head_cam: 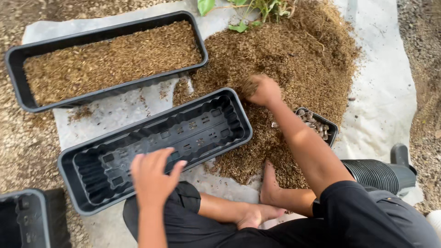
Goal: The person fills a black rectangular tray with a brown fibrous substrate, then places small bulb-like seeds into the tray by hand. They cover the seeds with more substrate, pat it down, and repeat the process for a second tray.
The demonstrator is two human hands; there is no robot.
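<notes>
The right hand is closed on coco fibre at the heap, just right of the empty planter tray; the open left hand rests on its near rim.

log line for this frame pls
left hand: open, on empty planter rim | right hand: shut on soil mix | filled planter: behind
</notes>
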